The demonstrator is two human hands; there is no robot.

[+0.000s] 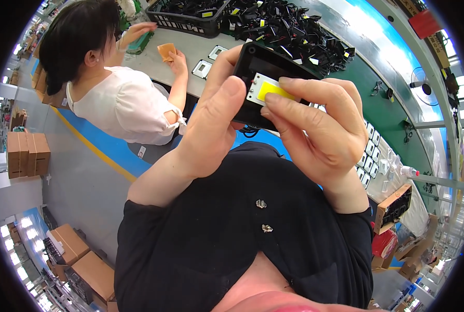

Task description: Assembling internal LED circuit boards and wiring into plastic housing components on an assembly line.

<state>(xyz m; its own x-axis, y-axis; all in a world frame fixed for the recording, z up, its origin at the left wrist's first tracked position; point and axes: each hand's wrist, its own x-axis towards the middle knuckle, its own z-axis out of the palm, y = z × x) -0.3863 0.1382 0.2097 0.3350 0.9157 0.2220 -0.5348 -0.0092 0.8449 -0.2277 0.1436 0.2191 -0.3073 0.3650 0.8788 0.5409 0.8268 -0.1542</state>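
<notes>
In front of my chest my left hand (pixel 211 117) grips a black rectangular housing (pixel 274 61) by its left side, thumb across the near edge. My right hand (pixel 328 119) pinches a small white plate with a yellow LED panel (pixel 267 89) between thumb and fingers. That plate lies over the housing's face; whether it is seated or only held against it, I cannot tell. Small round dots or holes show along the plate's left edge. Some dark cable loops (pixel 250 131) hang just below the housing.
At the left a co-worker in a white top (pixel 123 104) holds an orange-brown piece (pixel 166 51). Beyond lie a black crate (pixel 188 22), a heap of black wired parts (pixel 289 31) and white-framed pieces (pixel 202 68). More white-framed pieces (pixel 368 156) stand in rows on the right. Cardboard boxes (pixel 28 154) sit on the floor.
</notes>
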